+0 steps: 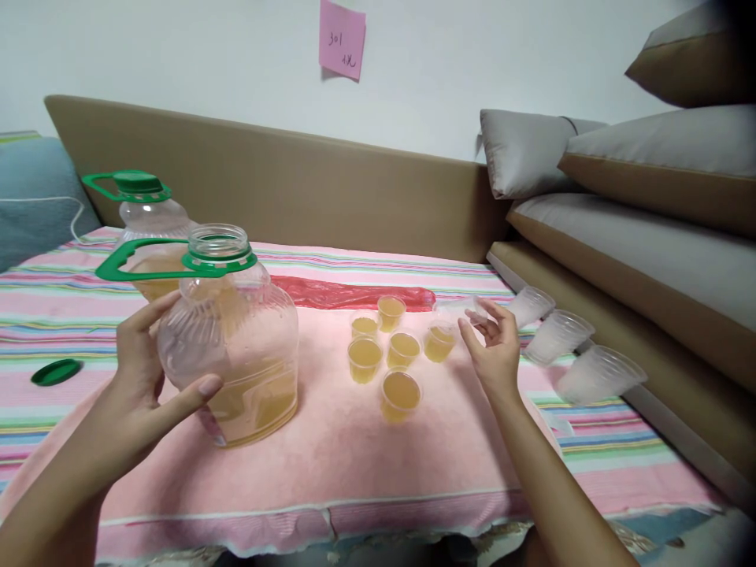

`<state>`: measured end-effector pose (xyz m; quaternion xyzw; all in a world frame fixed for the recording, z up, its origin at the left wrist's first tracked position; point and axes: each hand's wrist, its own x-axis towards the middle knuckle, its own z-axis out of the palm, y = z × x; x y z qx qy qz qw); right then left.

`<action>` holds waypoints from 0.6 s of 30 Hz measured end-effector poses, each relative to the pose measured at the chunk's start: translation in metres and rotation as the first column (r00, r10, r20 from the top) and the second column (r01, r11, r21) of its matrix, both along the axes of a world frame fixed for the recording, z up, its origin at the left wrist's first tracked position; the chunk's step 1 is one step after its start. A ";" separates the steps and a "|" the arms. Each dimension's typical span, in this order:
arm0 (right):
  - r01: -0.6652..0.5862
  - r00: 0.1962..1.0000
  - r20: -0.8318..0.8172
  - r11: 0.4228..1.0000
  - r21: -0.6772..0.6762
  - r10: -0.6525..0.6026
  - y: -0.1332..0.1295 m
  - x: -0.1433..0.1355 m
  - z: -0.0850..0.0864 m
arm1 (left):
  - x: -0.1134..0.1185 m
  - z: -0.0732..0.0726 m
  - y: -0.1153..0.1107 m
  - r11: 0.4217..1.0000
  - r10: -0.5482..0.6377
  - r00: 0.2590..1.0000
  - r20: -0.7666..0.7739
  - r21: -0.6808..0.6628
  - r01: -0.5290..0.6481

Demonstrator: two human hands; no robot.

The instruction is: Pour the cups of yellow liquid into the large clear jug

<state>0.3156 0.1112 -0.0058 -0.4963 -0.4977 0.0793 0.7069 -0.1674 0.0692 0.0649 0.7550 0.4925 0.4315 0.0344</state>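
Observation:
My left hand is wrapped around the side of a clear plastic jug with a green handle ring. The jug's mouth is uncapped, and yellowish liquid fills its lower part. Several small clear cups of the same liquid stand upright on the pink cloth to its right. Beside the rightmost filled cup, my right hand has its thumb and curved fingers apart. Its fingertips are by a clear plastic piece, which looks like cups lying sideways; whether they touch it is hard to tell.
A second jug, capped in green, stands behind the first. A green cap lies at left on the striped cloth. Red plastic film stretches behind the cups. Stacked clear cups lie at right beside piled cushions.

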 end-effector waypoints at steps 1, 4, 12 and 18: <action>0.000 1.000 -0.009 1.000 0.014 0.001 0.000 0.000 0.000 | 0.000 0.000 0.000 1.000 0.002 1.000 -0.001 -0.001 -0.002; -0.001 1.000 -0.023 0.999 0.033 0.001 0.000 -0.001 -0.001 | 0.000 -0.001 0.000 1.000 0.005 1.000 0.010 -0.011 -0.005; 0.007 0.992 -0.128 1.000 -0.004 -0.007 0.001 -0.001 0.004 | -0.002 -0.003 0.003 1.000 -0.003 1.000 0.018 -0.011 0.003; -0.037 0.933 -0.359 0.996 -0.076 0.007 -0.003 0.013 0.016 | -0.006 -0.006 0.009 0.998 0.020 1.000 -0.017 0.057 -0.019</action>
